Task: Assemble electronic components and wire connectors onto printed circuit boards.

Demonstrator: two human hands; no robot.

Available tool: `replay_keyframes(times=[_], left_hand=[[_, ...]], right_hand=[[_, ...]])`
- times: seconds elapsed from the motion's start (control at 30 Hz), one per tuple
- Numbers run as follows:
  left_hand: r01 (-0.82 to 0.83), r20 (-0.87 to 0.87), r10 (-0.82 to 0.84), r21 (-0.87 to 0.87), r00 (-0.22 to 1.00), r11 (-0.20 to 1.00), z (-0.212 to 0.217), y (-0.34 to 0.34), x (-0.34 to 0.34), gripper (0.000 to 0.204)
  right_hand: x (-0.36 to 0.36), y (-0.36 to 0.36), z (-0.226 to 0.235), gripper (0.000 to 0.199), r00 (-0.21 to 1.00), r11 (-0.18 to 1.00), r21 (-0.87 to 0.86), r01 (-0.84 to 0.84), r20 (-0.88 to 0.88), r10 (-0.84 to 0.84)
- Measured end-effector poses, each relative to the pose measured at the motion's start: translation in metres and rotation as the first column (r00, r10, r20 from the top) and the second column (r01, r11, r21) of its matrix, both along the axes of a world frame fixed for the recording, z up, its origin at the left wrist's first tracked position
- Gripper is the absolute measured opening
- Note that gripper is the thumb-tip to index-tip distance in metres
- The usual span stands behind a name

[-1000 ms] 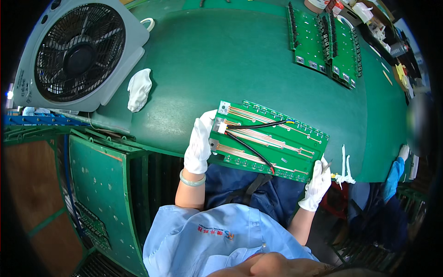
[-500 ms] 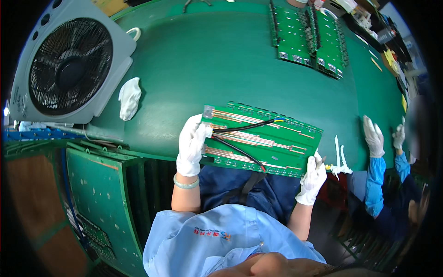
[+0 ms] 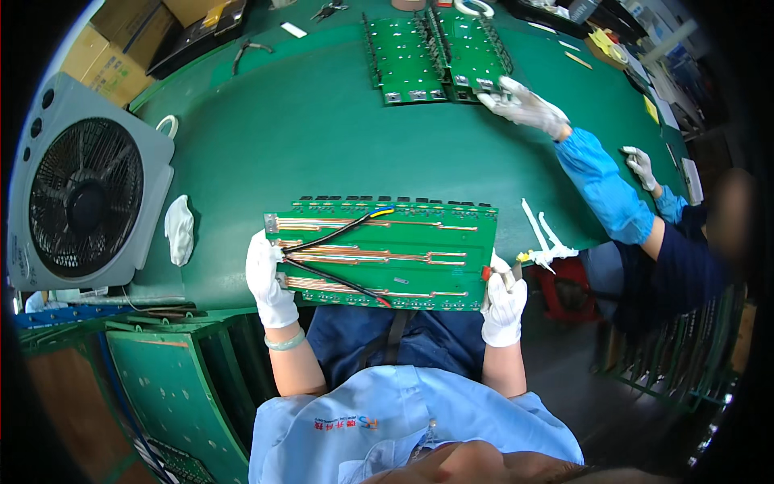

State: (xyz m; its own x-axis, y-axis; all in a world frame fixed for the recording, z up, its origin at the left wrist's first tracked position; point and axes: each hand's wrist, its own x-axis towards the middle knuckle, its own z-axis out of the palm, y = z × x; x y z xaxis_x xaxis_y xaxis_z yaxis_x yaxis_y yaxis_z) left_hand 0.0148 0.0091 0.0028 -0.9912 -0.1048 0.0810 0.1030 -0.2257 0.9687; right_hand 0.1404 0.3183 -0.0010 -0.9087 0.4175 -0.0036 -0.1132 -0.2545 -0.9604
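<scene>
A green circuit board with long copper traces lies level in front of my body, held across by both hands. Two black cables, one with a yellow-and-blue end and one with a red end, fan out from its left side. My left hand, in a white glove, grips the left edge. My gloved right hand closes on the right edge; a small red piece and a thin grey tip show beside its fingers. I cannot make out what tool that is.
Beyond stand more circuit boards, with a co-worker's gloved hand touching their near corner. A fan and a white crumpled glove are at left. White strips lie right of the board; pliers lie far back.
My view has swung right. The board is turned so its long edges run nearly level, still in both hands. The co-worker's arm has reached out to the far boards.
</scene>
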Motion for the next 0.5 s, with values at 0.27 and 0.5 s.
replay_keyframes(times=[0.27, 0.5], left_hand=[[0.009, -0.07, -0.015, -0.084, 0.997, 0.996, 0.005, 0.003, 0.0, 0.035], [0.044, -0.068, -0.046, -0.027, 0.997, 0.999, 0.005, 0.005, -0.002, 0.035]], right_hand=[[0.011, -0.005, 0.011, 0.033, 0.997, 0.994, -0.081, -0.076, -0.026, 0.074], [0.01, -0.008, 0.014, 0.034, 0.997, 0.982, -0.172, -0.079, -0.004, 0.079]])
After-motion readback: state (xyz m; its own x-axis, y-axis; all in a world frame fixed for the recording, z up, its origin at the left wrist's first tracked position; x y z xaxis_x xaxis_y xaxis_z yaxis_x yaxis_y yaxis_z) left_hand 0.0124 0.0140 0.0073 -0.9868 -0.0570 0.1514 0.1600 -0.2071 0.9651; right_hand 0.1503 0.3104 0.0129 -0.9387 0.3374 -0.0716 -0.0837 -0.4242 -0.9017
